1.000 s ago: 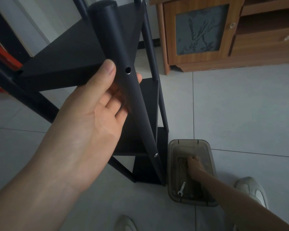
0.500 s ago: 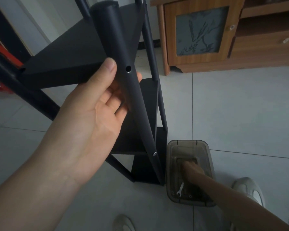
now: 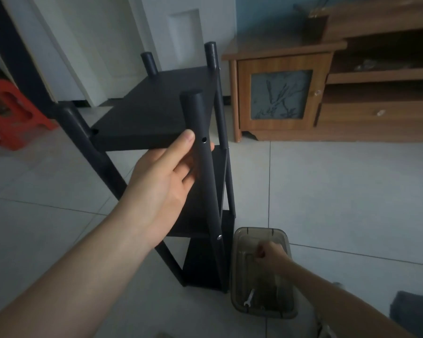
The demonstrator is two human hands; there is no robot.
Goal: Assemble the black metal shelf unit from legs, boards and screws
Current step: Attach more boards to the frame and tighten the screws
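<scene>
The black shelf unit stands on the tiled floor with its top board [image 3: 161, 111] between round legs. My left hand [image 3: 166, 181] grips the near right leg [image 3: 206, 172] just below the top board, thumb beside an empty screw hole [image 3: 204, 140]. A silver screw head [image 3: 219, 237] shows lower on that leg. My right hand [image 3: 269, 254] is over the clear plastic box [image 3: 288, 311] at the shelf's foot, fingers curled as if pinching something too small to make out. A small wrench [image 3: 249, 297] lies in the box.
A wooden cabinet [image 3: 279, 98] with a glass-panelled door stands against the wall at the right. A red plastic stool [image 3: 12, 113] sits at the left. A dark post [image 3: 17, 54] rises at the far left. My shoe [image 3: 327, 323] is beside the box.
The view has pulled back and up, showing the shelf's top and leg ends. My right hand has lifted from the box bottom with fingers curled. My left hand keeps its grip.
</scene>
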